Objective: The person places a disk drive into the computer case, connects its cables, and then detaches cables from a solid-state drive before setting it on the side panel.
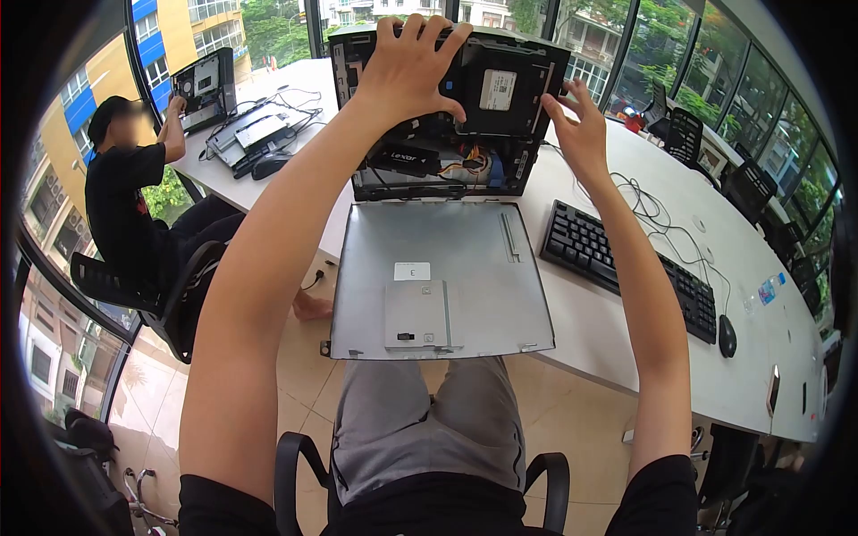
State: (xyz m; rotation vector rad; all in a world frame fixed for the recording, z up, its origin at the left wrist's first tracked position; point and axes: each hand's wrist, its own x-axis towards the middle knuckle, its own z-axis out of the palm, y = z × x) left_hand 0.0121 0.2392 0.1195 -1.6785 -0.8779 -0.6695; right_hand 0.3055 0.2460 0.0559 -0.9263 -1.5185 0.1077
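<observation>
A black desktop computer case (525, 80) stands open-sided at the table edge, its inside facing me. My left hand (413, 67) lies over its top edge, fingers hooked on top and thumb spread against the upper inner bay. At the case's right edge is my right hand (581, 134), thumb on the front rim and fingers along the side. Inside, a black module marked Lexar (404, 161) sits beside several coloured cables (469, 163). Below the case, a grey metal side panel (447, 241) with a white label extends over the table edge above my lap.
A black keyboard (626, 263) and a mouse (727, 336) lie on the white table (590, 344) at right, with loose cables nearby. A water bottle (770, 288) lies farther right. At left, a seated person (130, 192) handles another opened computer (204, 89).
</observation>
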